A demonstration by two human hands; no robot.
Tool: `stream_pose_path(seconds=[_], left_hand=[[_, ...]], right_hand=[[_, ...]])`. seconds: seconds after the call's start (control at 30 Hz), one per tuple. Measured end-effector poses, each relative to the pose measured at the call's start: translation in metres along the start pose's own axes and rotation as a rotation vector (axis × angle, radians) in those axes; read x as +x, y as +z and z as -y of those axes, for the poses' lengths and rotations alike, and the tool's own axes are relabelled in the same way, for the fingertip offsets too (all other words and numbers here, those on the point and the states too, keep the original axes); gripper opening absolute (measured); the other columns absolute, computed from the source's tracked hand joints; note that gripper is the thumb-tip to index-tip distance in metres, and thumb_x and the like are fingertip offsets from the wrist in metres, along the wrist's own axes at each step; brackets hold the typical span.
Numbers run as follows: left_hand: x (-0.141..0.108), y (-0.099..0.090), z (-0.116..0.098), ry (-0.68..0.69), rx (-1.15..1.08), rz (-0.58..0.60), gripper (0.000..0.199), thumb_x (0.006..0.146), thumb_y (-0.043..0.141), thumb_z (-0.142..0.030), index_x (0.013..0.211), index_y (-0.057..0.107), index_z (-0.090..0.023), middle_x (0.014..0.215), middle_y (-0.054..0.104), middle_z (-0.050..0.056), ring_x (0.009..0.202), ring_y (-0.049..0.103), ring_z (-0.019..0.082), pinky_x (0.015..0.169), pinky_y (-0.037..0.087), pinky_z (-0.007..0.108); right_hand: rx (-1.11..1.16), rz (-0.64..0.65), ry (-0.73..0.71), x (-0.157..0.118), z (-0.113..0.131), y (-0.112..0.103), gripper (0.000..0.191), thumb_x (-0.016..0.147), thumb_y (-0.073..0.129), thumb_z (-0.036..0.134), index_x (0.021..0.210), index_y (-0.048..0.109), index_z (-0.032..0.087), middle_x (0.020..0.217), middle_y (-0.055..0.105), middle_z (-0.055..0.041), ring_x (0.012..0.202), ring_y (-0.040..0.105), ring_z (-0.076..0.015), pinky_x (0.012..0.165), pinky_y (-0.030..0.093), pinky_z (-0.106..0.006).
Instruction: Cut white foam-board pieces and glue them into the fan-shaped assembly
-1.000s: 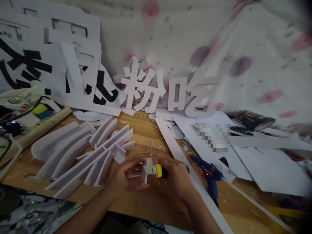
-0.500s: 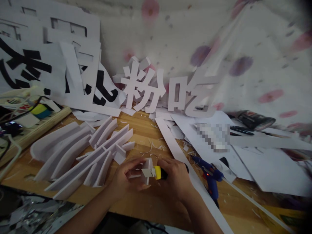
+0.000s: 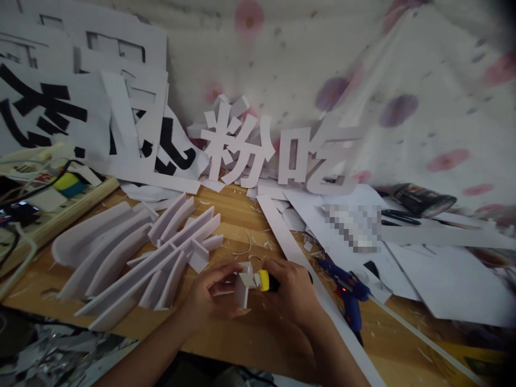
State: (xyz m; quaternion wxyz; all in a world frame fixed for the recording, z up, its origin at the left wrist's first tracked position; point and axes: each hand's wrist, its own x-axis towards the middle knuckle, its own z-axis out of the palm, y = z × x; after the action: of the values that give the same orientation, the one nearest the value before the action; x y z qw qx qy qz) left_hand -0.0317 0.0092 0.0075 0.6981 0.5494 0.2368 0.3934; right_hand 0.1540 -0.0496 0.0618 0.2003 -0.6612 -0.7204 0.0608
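My left hand (image 3: pixel 215 290) is closed around a small white foam-board piece (image 3: pixel 241 294), with upright walls showing between thumb and fingers. Gripped in my right hand (image 3: pixel 290 287) is a yellow-and-black utility knife (image 3: pixel 264 280). Its short, wide blade points left and lies against or just over the upper edge of the white piece; I cannot tell whether it touches. Left of my hands, a large white foam-board character (image 3: pixel 161 263) rests with its walls facing up. To the right of my right hand lies a blue glue gun (image 3: pixel 349 287) with a lit red light and a long glue stick.
Finished white characters (image 3: pixel 237 142) lean at the back against a flowered curtain (image 3: pixel 290 59). Cut-out sheets (image 3: pixel 141 48) stand at the left. A long white strip (image 3: pixel 288 236) crosses the table near my right arm. A power strip and cables (image 3: pixel 48 199) sit far left.
The knife blade has shifted slightly right and tilted over the white piece's edge. Both hands keep nearly the same place and still hold their things.
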Motion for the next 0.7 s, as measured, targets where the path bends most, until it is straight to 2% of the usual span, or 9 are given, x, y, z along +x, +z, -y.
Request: stream_pose_path(seconds=[0.1,0.2,0.3,0.53,0.6,0.7], left_hand=[[0.001,0.001,0.0,0.027,-0.022,0.004,0.062,0.046,0.082,-0.005,0.102,0.069,-0.028,0.102,0.06,0.003,0.084,0.065,0.02,0.077,0.058,0.037],[0.001,0.001,-0.001,0.015,-0.012,-0.017,0.061,0.047,0.082,-0.006,0.102,0.069,-0.029,0.101,0.06,0.003,0.084,0.064,0.019,0.074,0.058,0.033],[0.0,0.001,-0.002,0.005,0.005,-0.025,0.061,0.047,0.082,-0.006,0.103,0.07,-0.028,0.103,0.06,0.004,0.086,0.064,0.02,0.074,0.058,0.035],[-0.001,0.0,0.001,0.022,-0.022,0.034,0.061,0.046,0.083,-0.008,0.103,0.069,-0.027,0.102,0.062,0.004,0.086,0.065,0.021,0.079,0.057,0.038],[0.001,0.0,0.002,0.04,-0.056,0.007,0.061,0.046,0.083,-0.007,0.102,0.069,-0.027,0.103,0.062,0.004,0.084,0.065,0.021,0.078,0.057,0.037],[0.004,-0.001,0.002,0.026,-0.075,-0.031,0.06,0.046,0.081,-0.005,0.1,0.07,-0.026,0.102,0.064,0.004,0.082,0.066,0.02,0.074,0.058,0.035]], right_hand=[[0.001,-0.009,0.021,0.0,0.0,-0.001,0.009,0.063,0.058,0.016,0.07,0.057,0.021,0.064,0.06,0.0011,0.058,0.052,-0.0137,0.054,0.024,-0.024],[0.027,0.013,-0.025,-0.001,0.006,-0.001,0.007,0.063,0.06,0.017,0.066,0.055,0.021,0.063,0.059,0.0013,0.057,0.051,-0.0132,0.054,0.023,-0.024],[0.037,0.009,-0.042,0.001,0.008,0.0,0.007,0.063,0.061,0.018,0.065,0.054,0.02,0.063,0.06,0.0013,0.057,0.051,-0.0131,0.053,0.023,-0.023],[-0.02,-0.008,0.118,0.008,-0.006,-0.005,0.009,0.064,0.053,0.013,0.069,0.057,0.021,0.067,0.063,-0.0006,0.06,0.055,-0.0146,0.055,0.027,-0.023],[0.003,-0.009,0.102,0.006,-0.003,-0.006,0.007,0.064,0.055,0.015,0.069,0.056,0.02,0.066,0.061,-0.0001,0.059,0.054,-0.0141,0.055,0.027,-0.023],[0.047,0.015,-0.001,0.0,0.01,-0.006,0.007,0.064,0.059,0.018,0.065,0.052,0.02,0.063,0.059,0.0015,0.057,0.052,-0.0126,0.053,0.025,-0.023]])
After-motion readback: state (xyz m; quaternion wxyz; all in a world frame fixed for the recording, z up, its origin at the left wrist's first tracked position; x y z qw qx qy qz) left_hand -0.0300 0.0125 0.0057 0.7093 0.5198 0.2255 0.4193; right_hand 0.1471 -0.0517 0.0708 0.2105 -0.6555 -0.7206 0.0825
